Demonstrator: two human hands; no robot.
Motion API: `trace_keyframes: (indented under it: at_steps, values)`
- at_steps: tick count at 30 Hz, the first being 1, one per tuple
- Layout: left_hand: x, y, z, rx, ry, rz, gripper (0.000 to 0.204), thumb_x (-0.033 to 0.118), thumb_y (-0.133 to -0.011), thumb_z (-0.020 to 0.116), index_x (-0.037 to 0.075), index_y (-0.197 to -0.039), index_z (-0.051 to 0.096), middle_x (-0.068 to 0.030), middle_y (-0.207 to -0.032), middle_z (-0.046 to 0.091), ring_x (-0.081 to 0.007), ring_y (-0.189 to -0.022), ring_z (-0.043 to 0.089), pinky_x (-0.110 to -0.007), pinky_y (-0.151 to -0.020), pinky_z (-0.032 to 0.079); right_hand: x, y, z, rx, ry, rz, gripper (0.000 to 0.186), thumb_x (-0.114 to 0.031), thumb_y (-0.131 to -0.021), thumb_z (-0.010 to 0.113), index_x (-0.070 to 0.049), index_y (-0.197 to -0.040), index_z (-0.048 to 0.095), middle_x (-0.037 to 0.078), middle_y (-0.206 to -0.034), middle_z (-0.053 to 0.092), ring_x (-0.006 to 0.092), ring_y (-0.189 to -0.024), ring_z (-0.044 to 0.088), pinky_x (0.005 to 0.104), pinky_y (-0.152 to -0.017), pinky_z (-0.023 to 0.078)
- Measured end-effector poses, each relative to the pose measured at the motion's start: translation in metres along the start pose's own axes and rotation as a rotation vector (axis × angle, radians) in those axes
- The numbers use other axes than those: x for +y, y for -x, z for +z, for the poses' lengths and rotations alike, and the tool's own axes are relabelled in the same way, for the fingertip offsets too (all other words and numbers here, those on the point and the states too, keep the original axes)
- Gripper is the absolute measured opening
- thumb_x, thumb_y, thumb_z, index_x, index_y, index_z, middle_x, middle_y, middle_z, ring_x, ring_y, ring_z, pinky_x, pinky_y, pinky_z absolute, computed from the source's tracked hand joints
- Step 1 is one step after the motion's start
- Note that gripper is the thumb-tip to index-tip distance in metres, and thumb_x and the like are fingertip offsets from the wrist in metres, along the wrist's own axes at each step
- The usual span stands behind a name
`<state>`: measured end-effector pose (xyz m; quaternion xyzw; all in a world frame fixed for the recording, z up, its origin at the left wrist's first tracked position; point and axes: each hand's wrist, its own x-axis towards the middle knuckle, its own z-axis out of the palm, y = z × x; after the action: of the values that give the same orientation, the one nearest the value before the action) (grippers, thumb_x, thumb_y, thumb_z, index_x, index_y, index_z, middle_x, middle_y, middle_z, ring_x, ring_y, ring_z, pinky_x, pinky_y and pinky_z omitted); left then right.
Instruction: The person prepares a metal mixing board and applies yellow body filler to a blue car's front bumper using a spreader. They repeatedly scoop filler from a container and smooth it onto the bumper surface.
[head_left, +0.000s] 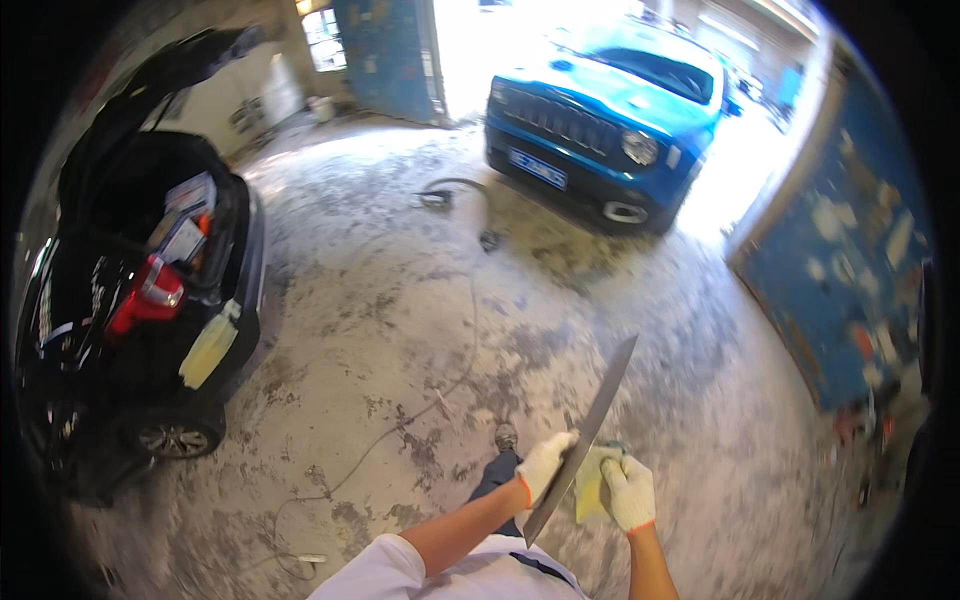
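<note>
Left grip [547,468]: holds grey strip [588,430] | right grip [630,491]: pinches yellowish piece [589,492]

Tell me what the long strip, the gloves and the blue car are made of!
Strip: perhaps metal; it looks thin, grey and dull, but plastic is possible.
Gloves: probably cloth, matt and off-white; they bend and wrinkle softly.
Blue car: body likely painted metal, glossy; bright light glints off it.

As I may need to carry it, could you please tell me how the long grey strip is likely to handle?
The long grey strip looks fairly stiff, running nearly straight past the left hand. It is probably light for its size, being thin. With both ends projecting beyond the grip, it may pivot if held loosely.
</note>
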<state>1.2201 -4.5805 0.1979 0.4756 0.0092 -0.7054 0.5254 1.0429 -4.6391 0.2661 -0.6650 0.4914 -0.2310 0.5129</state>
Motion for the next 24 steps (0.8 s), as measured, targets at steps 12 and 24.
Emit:
trace_keyframes:
  at_steps: [12,24]
  values:
    - [0.281,-0.185,0.048,0.152,-0.02,0.316,0.051,0.046,-0.095,0.068,-0.001,-0.113,0.078,-0.0051,-0.092,0.074,-0.013,-0.08,0.064,-0.032,-0.072,0.05,-0.088,-0.343,0.034,0.177,0.269,-0.056,0.025,-0.014,-0.092,0.076,0.007,-0.08,0.069,0.016,-0.067,0.065,0.0179,-0.062,0.055,0.0383,-0.062,0.045]
    - [0.545,-0.334,0.008,0.458,-0.413,0.851,0.044,0.033,-0.102,0.067,-0.006,-0.118,0.076,-0.0079,-0.103,0.081,-0.0114,-0.091,0.068,-0.03,-0.085,0.056,-0.105,-0.7,0.126,0.112,0.158,-0.165,0.017,-0.008,-0.086,0.067,0.005,-0.075,0.066,0.024,-0.078,0.068,0.0403,-0.066,0.063,0.0483,-0.063,0.047]
